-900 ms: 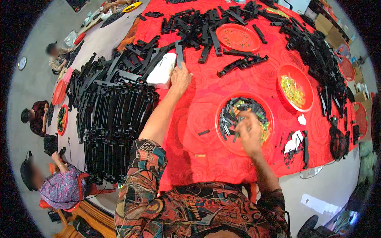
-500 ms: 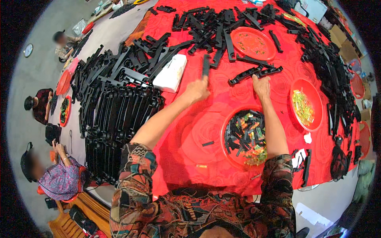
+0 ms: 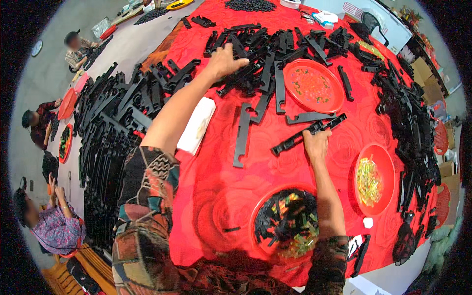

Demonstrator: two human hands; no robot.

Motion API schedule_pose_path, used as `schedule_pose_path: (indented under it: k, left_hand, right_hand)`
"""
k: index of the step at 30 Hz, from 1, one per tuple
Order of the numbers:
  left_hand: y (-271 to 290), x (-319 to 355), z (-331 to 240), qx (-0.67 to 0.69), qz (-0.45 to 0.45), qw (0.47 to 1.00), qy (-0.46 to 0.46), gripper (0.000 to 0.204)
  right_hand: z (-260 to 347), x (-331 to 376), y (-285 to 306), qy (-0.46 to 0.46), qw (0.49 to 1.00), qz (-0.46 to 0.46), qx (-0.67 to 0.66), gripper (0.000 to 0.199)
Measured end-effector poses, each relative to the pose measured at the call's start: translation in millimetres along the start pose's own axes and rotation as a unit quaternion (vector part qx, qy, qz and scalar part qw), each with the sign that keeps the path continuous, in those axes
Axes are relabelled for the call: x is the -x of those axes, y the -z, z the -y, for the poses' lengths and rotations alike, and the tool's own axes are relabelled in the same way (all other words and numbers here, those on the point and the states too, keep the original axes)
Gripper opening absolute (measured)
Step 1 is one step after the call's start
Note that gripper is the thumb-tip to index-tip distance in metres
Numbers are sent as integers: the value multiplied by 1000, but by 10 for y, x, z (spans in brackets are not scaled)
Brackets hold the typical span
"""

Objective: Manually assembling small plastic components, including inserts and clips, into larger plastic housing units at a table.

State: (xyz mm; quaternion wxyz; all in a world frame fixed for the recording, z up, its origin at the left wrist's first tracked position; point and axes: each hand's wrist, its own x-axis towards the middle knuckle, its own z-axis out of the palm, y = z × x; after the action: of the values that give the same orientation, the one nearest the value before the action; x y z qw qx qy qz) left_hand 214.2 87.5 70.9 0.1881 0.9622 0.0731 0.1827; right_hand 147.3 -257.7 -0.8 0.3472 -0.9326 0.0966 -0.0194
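My left hand (image 3: 227, 61) reaches to the far side of the table, over a heap of black plastic bars (image 3: 268, 69). Its thumb sticks out sideways from the fingers, and no bar is plainly in its grasp. My right hand (image 3: 317, 143) is closed on a notched black plastic bar (image 3: 291, 141), held slantwise above the red cloth; whether a second bar lies along it I cannot tell. Between my hands a flat black bar with hooked ends (image 3: 241, 137) rests on the cloth. Another bar (image 3: 309, 117) lies just beyond my right hand.
A red bowl of black and coloured strips (image 3: 285, 187) stands near me, partly behind my right forearm. Another red bowl (image 3: 393, 179) holds yellow-green pieces. Beyond is a red tray (image 3: 314, 93). White tissues (image 3: 199, 125) lie left, beside stacked black bars (image 3: 101, 172). People sit at left.
My left hand has moved away to the far heap, leaving the bar it held; a bar now lies flat on the cloth. My right hand has closed on a bar. The view has shifted.
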Motion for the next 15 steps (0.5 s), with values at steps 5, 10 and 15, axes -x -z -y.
schedule_pose_path:
  k: [5, 10, 15]
  left_hand:
    - [-388, -552, 186, -21, 41, 988, 150, 100]
    - [-833, -697, 401, 93, 152, 980, 88, 96]
    - [-978, -578, 314, -34, 149, 984, 94, 87]
  right_hand:
    - [-117, -51, -56, 13, 1000, 3, -17, 49]
    - [-9, -15, 1, 32, 999, 34, -22, 49]
    - [12, -98, 333, 77, 976, 107, 176, 62]
